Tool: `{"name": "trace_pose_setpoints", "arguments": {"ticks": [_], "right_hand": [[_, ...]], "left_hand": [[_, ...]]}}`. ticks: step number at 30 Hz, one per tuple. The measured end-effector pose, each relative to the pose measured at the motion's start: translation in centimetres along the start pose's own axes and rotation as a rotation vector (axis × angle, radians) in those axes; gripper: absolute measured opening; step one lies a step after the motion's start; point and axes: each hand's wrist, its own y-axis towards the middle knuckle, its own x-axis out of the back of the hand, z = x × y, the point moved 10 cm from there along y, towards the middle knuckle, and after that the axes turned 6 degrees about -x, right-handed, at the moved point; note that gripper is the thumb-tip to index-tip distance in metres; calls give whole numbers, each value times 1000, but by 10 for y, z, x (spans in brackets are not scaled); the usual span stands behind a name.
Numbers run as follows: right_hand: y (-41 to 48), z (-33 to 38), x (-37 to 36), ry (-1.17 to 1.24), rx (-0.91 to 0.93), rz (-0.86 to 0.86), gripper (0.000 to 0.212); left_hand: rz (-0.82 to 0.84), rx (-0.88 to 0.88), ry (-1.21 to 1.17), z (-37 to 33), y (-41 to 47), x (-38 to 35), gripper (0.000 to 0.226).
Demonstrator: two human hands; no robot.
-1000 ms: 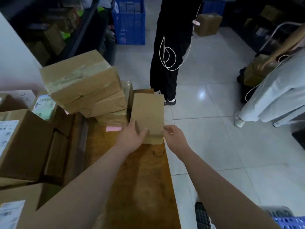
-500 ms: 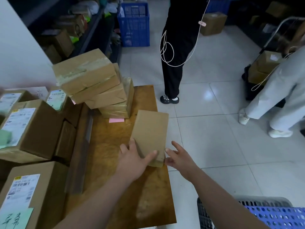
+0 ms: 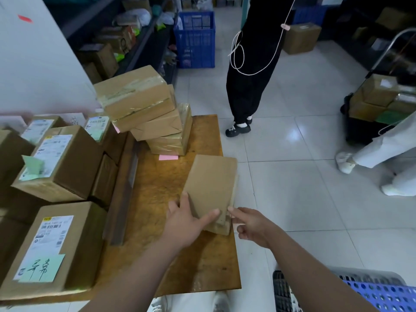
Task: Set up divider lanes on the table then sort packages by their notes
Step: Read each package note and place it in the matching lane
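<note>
A plain brown package [image 3: 211, 188] lies flat on the wooden table [image 3: 157, 188], close to its right edge. My left hand [image 3: 186, 219] grips its near left corner, thumb across the top. At the near right corner my right hand [image 3: 249, 224] touches it with an outstretched forefinger, the other fingers curled. A long brown divider strip [image 3: 123, 194] runs down the table on the left. Behind the package leans a stack of taped packages [image 3: 144, 109] with pink notes [image 3: 168, 157] sticking out under it. Left of the divider sit labelled boxes [image 3: 56, 163], some with green notes [image 3: 41, 267].
A person in black trousers [image 3: 249, 64] stands just beyond the table's far right corner. Another person in white [image 3: 382, 154] is at the right by a loaded cart [image 3: 378, 102]. A blue crate [image 3: 194, 39] stands on the floor behind, and a blue basket [image 3: 360, 291] is near my right arm.
The brown package went from raised on end to lying flat on the table near its right edge. My right hand let go and now only touches it with a forefinger.
</note>
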Motion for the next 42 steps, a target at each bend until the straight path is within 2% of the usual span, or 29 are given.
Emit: {"name": "trace_pose_setpoints", "arguments": {"ticks": [2,4,5,7,9,12,15,21,23,27,29,34,38,42], "right_hand": [[-6,3,-3,-111,15,-44,46],[-12,13,-1,-108,87,-108,35],[-15,21,0,-76,138,-129,31],[-18,36,2,-43,227,-135,31],[-18,46,-3,-64,262,-105,34],[-13,54,-12,-117,286,-83,27],[-5,55,-14,-163,293,-124,20],[20,34,-33,-273,142,-76,67],[24,32,-44,-268,141,-41,68],[25,34,-57,-297,163,-61,54],[27,32,-58,-277,152,-65,55],[27,26,-57,-280,127,-95,74],[21,25,-52,-250,123,-120,59],[6,32,-50,-278,173,-136,48]], "left_hand": [[12,29,-50,5,2,0,124],[28,63,-205,12,3,0,127],[29,81,-329,16,3,-2,123],[45,128,-595,20,2,-6,98],[59,152,-684,22,-2,-9,85],[11,152,-637,30,-2,-8,90],[-15,152,-701,42,-2,-6,95],[-126,134,-797,56,-11,11,66],[-213,106,-657,65,-14,27,59],[-341,65,-414,73,-23,50,48],[-326,105,-418,80,-25,47,50],[-255,168,-524,80,-33,37,86],[-146,192,-528,82,-33,27,100],[-116,171,-606,75,-37,17,64]]}}
